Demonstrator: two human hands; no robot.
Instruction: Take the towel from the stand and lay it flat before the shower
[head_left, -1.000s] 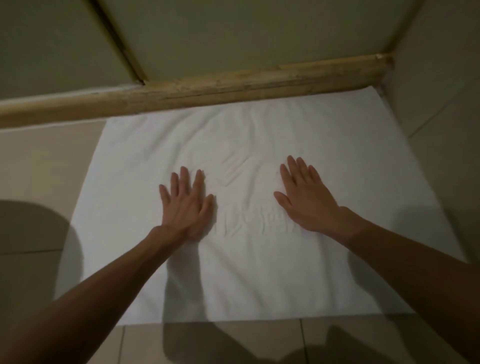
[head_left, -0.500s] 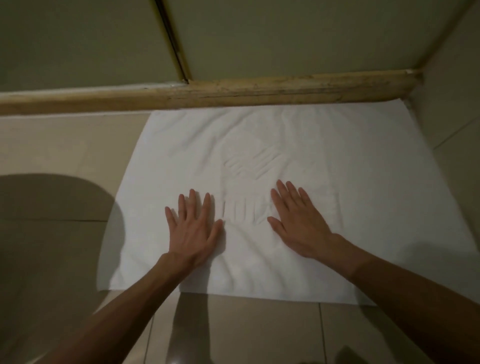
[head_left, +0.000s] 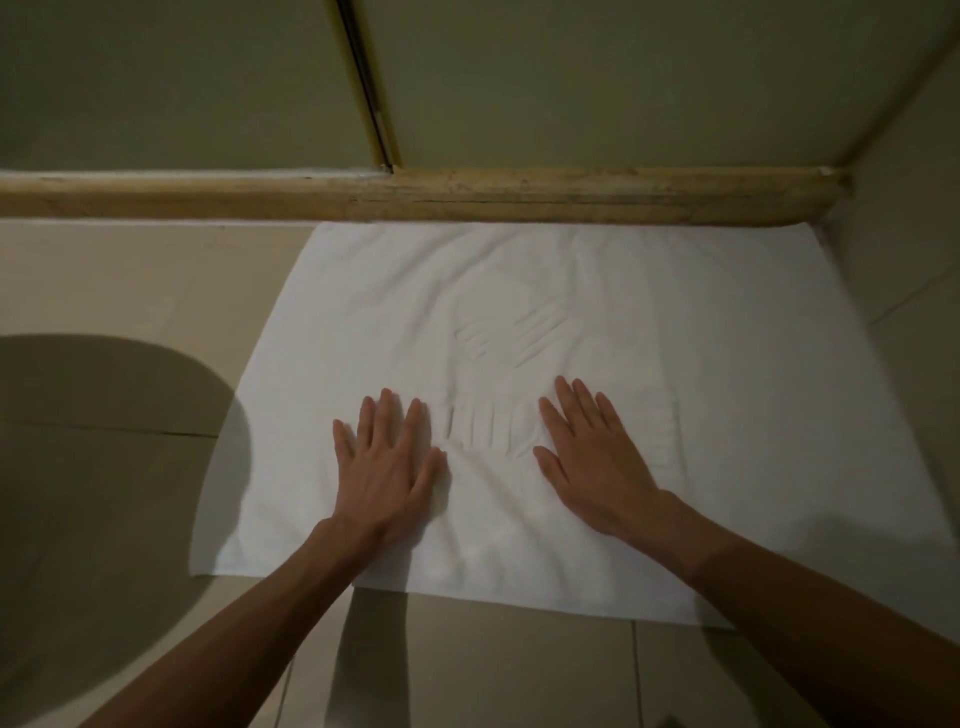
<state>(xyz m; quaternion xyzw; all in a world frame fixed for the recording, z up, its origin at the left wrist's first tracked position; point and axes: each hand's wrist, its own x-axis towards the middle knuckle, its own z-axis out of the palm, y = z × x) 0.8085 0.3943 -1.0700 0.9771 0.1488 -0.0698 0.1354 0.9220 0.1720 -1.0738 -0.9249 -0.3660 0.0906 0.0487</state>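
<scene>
Towel (head_left: 649, 322) was white and lay spread out flat on the tiled floor (head_left: 130, 270). Its far edge ran along the pale, worn sill (head_left: 519, 200) that crossed the view, so close that I could not tell whether they touched. Its far right corner sat in the angle where that sill met the side wall (head_left: 909, 260).

Your left hand (head_left: 387, 467) rested palm down on the near half of the cloth, a little left of its middle. Its grip was wide, with the fingers straight and slightly spread, holding nothing. Your right hand (head_left: 597, 467) lay the same way a little right of the middle, its grip equally wide and flat, pinching no fabric. The two hands were apart, and a patch of raised ridges (head_left: 488, 426) in the weave showed between them. A second ridged patch (head_left: 511, 338) lay farther from you.

Both bare forearms crossed the towel's near edge. A large rounded shadow (head_left: 104, 441) covered the floor on the left and reached over the near left corner of the cloth. Beyond the sill stood plain greenish panels, divided by a dark upright strip (head_left: 371, 104).
</scene>
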